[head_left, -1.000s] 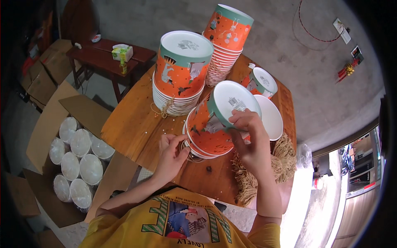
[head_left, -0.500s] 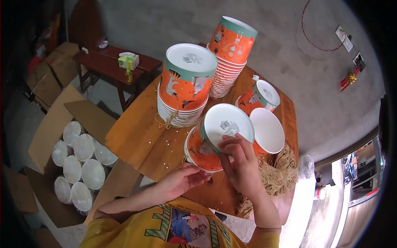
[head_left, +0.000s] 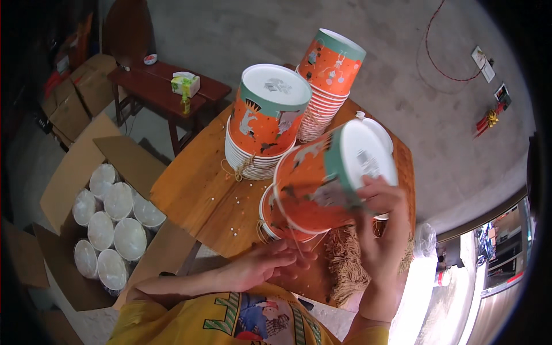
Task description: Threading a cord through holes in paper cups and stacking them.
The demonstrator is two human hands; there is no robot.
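My right hand (head_left: pixel 384 224) grips an orange paper bucket (head_left: pixel 310 184) with a green band by the edge of its white base. The bucket is lifted and tipped, its base facing up and right. A thin string hangs from its rim beside my left hand (head_left: pixel 267 264), whose fingers are stretched out below the bucket, slightly blurred. Whether they touch the string I cannot tell. Partly hidden behind the lifted bucket, another orange bucket (head_left: pixel 270 215) stands upside down on the wooden table (head_left: pixel 198 190). A bundle of tan twine (head_left: pixel 348 270) lies next to my right forearm.
Two stacks of upturned buckets, a nearer one (head_left: pixel 267 129) and a farther one (head_left: pixel 333 66), stand toward the back. At left, an open cardboard box (head_left: pixel 69 190) holds several wrapped white cups or tubs. A dark red bench (head_left: pixel 213 91) bears a tissue box (head_left: pixel 187 84).
My right hand has raised the bucket up and right and tilted it, uncovering the bucket beneath. My left hand has moved slightly down and right, fingers extended.
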